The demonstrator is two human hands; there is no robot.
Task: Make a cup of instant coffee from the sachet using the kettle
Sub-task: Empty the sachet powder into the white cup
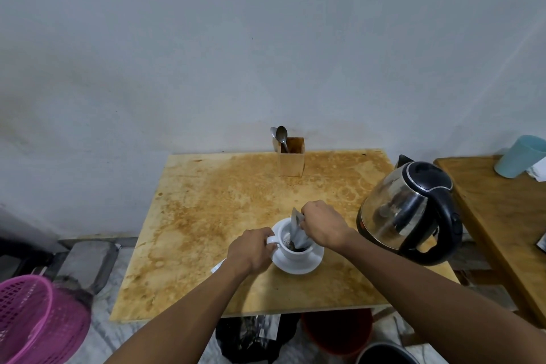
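Your right hand (323, 226) has the sachet (298, 230) pinched at its upper end and tipped into the cup (288, 245), so the step in hand is emptying the powder. The fingers of that hand are clamped together on the sachet's top edge. Your left hand (251, 248) steadies the cup with its fingers closed on the handle at about 9 o'clock of the cup.

The cup sits on its saucer (298, 266) near the front middle of the table (206, 201); dark powder shows inside it. The sachet's long axis runs steeply, from the pinched end at about 12 o'clock of the cup, down to its open mouth inside the rim, pointing toward 6 o'clock and downward.

To do this well, keep the mouth below the rim, tip the sachet nearer to upright, and tap or shake it lightly so nothing clings in the corners. Hold the handle firmly so the cup does not slide on the saucer.

The kettle (410, 210) stands at 3 o'clock of the cup, well within reach, lid closed.
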